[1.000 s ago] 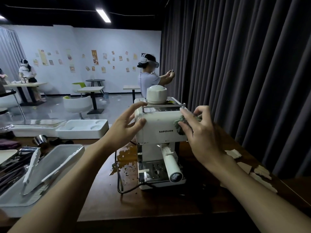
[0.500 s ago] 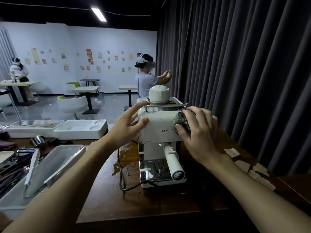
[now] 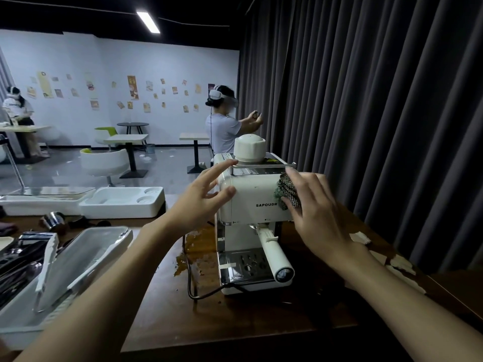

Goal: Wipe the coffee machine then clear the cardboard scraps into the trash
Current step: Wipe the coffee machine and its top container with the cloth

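On the far left of the table [image 3: 235, 322] a clear plastic tray [image 3: 86, 254] lies tilted over dark utensils. A small metal cup [image 3: 53, 219] lies just beyond it, and a white foam tray [image 3: 122, 202] sits along the far edge. In the room behind, a person [image 3: 222, 126] wearing a headset stands facing the curtain.

The left hand [image 3: 198, 202] is spread wide and holds nothing. Its thumb touches the upper left corner of the coffee machine [image 3: 251, 194] and its forefinger reaches toward the top rail. Below it, a brown stain [image 3: 194, 244] marks the wood, and a black cord [image 3: 190, 278] loops across the stain to the machine's base.

The white machine stands upright near the middle of the table, with a round knob [image 3: 249, 147] on top and a portafilter handle [image 3: 277, 257] pointing toward the near edge.

The right hand [image 3: 316, 212] holds a bunched checked cloth [image 3: 287, 190] between thumb and fingers and presses it against the right end of the front panel, beside the brand lettering.

To the right of that forearm, pale cardboard scraps [image 3: 397, 262] lie scattered along the table's right edge, close to the dark curtain [image 3: 379, 100].
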